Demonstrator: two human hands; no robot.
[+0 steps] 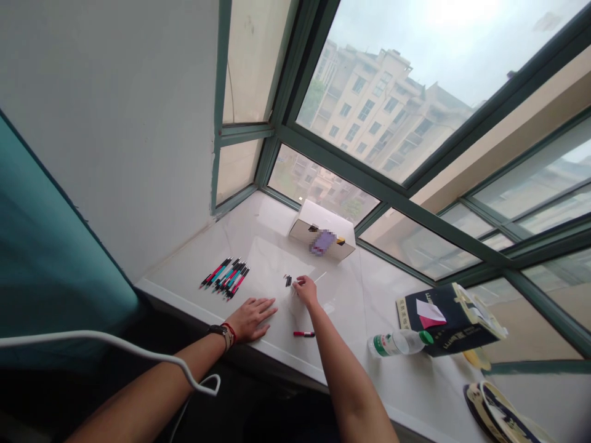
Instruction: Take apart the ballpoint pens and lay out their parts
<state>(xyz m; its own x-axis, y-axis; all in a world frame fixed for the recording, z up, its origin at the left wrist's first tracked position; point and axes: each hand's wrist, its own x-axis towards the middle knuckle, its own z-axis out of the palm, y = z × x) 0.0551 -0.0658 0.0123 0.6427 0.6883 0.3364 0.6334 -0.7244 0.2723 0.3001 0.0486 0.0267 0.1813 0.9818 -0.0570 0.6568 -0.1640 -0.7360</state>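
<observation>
The left hand (252, 319) lies flat, fingers spread. The right hand (305, 290) curls beside black pieces (289, 280) (whether pinching anything, I cannot tell).

Just one cam here, worn on the head, looking forward and down across the white surface (355, 307) at the corner of the window frame (277, 131). Pretty wide shot and not super close: left hand (252, 319) and right hand (305, 290) sit small around lower mid-frame, forearms (348, 375) running up from the bottom. It's kinda rolled too, so the window frame slants.
</observation>
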